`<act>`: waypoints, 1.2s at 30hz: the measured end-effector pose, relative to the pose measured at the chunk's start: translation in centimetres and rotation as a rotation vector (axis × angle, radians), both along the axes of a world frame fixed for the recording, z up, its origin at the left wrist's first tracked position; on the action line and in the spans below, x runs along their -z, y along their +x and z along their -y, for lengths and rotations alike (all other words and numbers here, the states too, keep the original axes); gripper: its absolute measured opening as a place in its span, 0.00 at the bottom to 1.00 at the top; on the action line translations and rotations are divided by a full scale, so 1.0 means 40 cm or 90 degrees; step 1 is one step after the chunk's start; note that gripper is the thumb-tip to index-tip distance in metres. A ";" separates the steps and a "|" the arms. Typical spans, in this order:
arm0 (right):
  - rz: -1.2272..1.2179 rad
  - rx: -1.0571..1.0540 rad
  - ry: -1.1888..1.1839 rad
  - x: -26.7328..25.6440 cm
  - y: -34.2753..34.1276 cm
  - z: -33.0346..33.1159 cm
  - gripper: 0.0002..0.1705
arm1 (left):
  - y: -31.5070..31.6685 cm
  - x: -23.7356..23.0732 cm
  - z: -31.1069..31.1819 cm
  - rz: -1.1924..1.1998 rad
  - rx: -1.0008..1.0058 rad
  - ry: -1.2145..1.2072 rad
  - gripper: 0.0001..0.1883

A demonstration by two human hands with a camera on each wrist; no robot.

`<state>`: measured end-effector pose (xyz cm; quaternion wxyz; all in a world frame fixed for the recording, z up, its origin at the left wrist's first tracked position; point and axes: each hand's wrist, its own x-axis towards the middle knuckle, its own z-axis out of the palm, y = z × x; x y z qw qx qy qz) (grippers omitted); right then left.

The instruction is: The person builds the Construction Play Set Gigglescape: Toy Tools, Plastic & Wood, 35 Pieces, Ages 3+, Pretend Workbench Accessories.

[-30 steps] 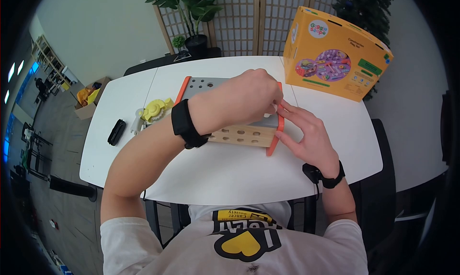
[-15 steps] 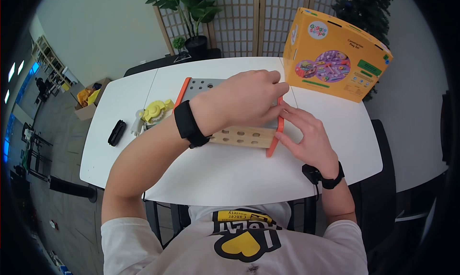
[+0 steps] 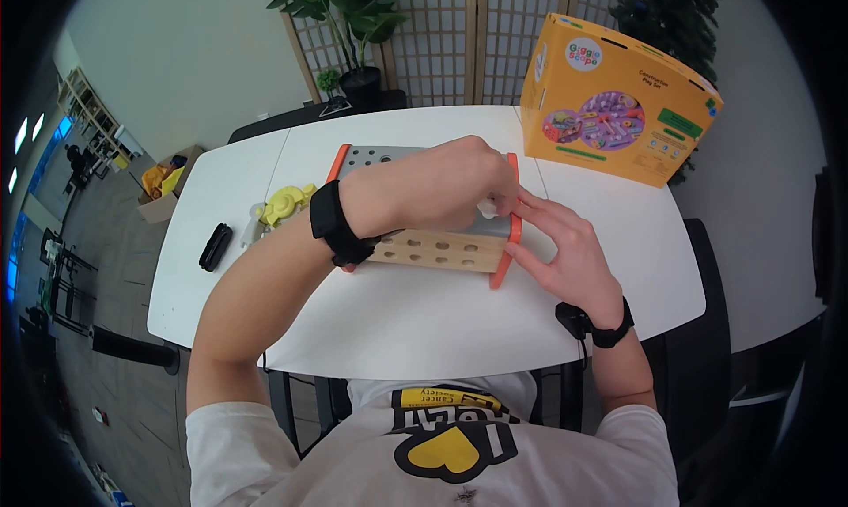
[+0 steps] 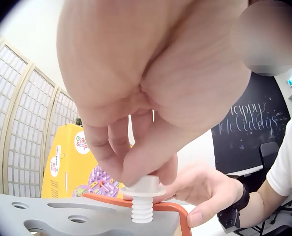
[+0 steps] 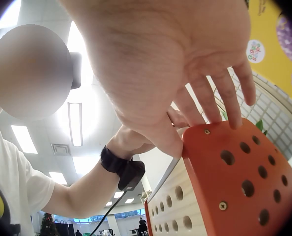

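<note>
While the left grip [image 3: 449, 182] pinches the white screw [image 4: 142, 200] upright, tip apparently seated, the right grip [image 3: 572, 244] rests extended fingers on the orange panel [image 5: 233, 173] as if to brace it.

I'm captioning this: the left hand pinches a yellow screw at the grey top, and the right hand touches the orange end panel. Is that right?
One detail is off: the screw is white, not yellow, as the left wrist view shows. The left hand does pinch it at the grey top, and the right hand touches the orange end panel.
</note>
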<state>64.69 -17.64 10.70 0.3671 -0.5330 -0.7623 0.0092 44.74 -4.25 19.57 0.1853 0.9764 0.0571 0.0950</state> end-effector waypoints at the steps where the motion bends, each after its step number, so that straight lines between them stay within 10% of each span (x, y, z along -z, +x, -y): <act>1: -0.001 0.001 -0.002 -0.001 0.000 0.001 0.28 | 0.000 0.001 0.002 0.028 -0.006 -0.014 0.13; 9: 0.005 -0.002 0.015 0.003 0.001 -0.003 0.28 | 0.005 0.019 0.031 0.014 -0.147 0.143 0.08; 24: -0.010 -0.004 -0.004 0.001 -0.001 0.000 0.28 | 0.011 0.034 0.017 0.180 -0.018 0.073 0.07; 30: 0.007 -0.003 0.016 0.003 -0.002 -0.002 0.27 | 0.017 0.024 0.034 0.016 -0.165 0.107 0.07; 36: 0.002 -0.003 0.007 0.005 -0.001 -0.003 0.27 | 0.001 0.037 0.003 0.106 -0.023 0.039 0.09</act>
